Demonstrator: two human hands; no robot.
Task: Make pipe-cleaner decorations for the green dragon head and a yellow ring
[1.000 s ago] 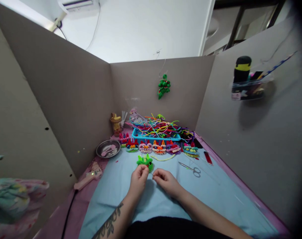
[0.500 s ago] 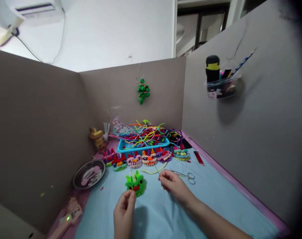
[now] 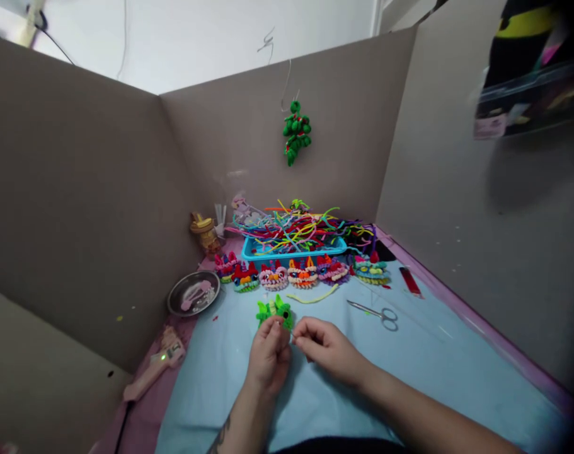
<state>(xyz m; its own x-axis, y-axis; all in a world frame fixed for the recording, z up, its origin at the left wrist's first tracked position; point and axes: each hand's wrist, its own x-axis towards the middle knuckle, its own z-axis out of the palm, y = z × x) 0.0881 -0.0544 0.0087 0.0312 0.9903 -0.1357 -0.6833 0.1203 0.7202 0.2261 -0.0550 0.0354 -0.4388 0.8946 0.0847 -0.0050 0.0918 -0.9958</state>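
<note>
Above the blue cloth, my left hand (image 3: 269, 354) is closed in a pinch, with a tiny pale speck at its fingertips. My right hand (image 3: 331, 350) is also pinched, its fingertips almost meeting the left ones. Whatever is between the fingers is too small to name. Just behind my left hand lies a fuzzy green animal head (image 3: 268, 309) made of pipe cleaners, with dark eyes; its lower part is hidden by my fingers. A loose pale yellow pipe cleaner (image 3: 312, 299) lies beyond my hands, and small scissors (image 3: 372, 313) rest to the right.
Several colourful pipe-cleaner heads (image 3: 302, 275) line up before a blue tray (image 3: 293, 256) heaped with pipe cleaners. At left are a metal bowl (image 3: 174, 300) and a pink glue gun (image 3: 149, 372) with a lit green light. Grey panels (image 3: 277, 132) enclose the table.
My hands have come together in front of the green head, the left one partly covering it. The thin dark strand at my right fingertips no longer shows. The camera view has shifted.
</note>
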